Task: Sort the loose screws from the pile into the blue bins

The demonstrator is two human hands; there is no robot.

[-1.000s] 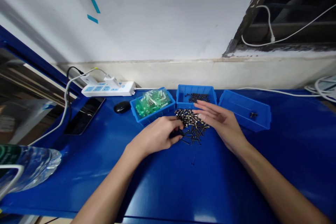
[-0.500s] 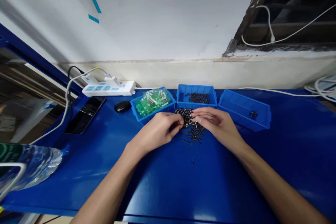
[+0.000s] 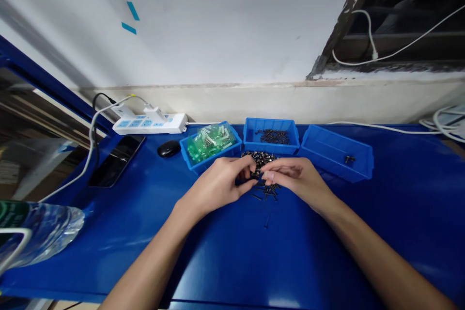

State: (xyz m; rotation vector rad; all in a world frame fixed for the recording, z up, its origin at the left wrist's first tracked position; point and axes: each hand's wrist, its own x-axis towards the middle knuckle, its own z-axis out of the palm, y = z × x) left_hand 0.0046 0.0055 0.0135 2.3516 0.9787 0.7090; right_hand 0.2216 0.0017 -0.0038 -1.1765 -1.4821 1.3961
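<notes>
A pile of small dark screws and metal parts [image 3: 262, 160] lies on the blue table [image 3: 232, 252] in front of three blue bins. My left hand [image 3: 218, 184] rests at the pile's left edge, fingers curled in a pinch over some screws. My right hand [image 3: 296, 178] comes in from the right, fingers drawn together and meeting the left fingertips over the pile. What each pinch holds is too small to name. The left bin [image 3: 209, 147] holds green plastic pieces, the middle bin [image 3: 271, 134] holds dark screws, and the right bin [image 3: 337, 157] holds one small dark part.
A white power strip [image 3: 150, 122] with cables, a black mouse [image 3: 169, 148] and a dark phone [image 3: 116, 160] lie at the back left. A plastic water bottle [image 3: 36, 230] lies at the near left edge. A stray screw [image 3: 267, 223] lies near the pile. White cables run along the right wall.
My right hand, flat and open over the pile a second ago, has curled its fingers and drawn left to meet the left hand. The left hand has shifted slightly up into the pile.
</notes>
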